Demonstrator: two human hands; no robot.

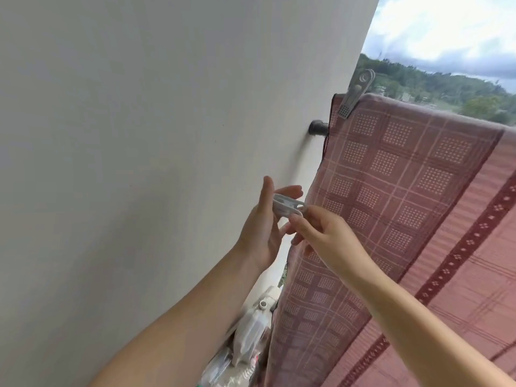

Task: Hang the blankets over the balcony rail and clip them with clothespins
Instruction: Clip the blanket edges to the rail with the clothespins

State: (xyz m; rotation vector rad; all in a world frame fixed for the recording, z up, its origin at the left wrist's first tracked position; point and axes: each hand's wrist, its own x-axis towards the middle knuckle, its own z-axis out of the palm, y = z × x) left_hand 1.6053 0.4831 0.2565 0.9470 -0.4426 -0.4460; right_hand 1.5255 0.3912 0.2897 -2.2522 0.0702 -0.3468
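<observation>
A dusty-pink checked blanket (391, 169) with small white dot squares is hanging over the balcony rail, and it is covering the top of the rail completely. Only the dark round end of a lower bar (318, 127) is showing, where it is meeting the plain white wall (139, 135) on the left. A pale grey plastic clothespin (354, 94) is already gripping the top left corner of this blanket, close to the wall, and it is standing up tilted to the right. To the right, a second pink cloth with a dark red patterned band (472, 241) is lying partly under the checked one.

In front of the blanket's left edge, both hands are meeting around a white plastic clothespin (287, 205). The left hand (262, 227) is holding it from the wall side, with the thumb up and the fingers curled behind the pin. The right hand (326, 236) is pinching the near end of the same pin between thumb and forefinger. The pin is lying almost flat and is not touching the rail. I cannot tell if its jaws are spread or pressed together.

Low down, between the wall and the blanket, some white plastic bags and a bottle (251, 336) are lying. Behind the rail, green hills and a cloudy sky are showing.
</observation>
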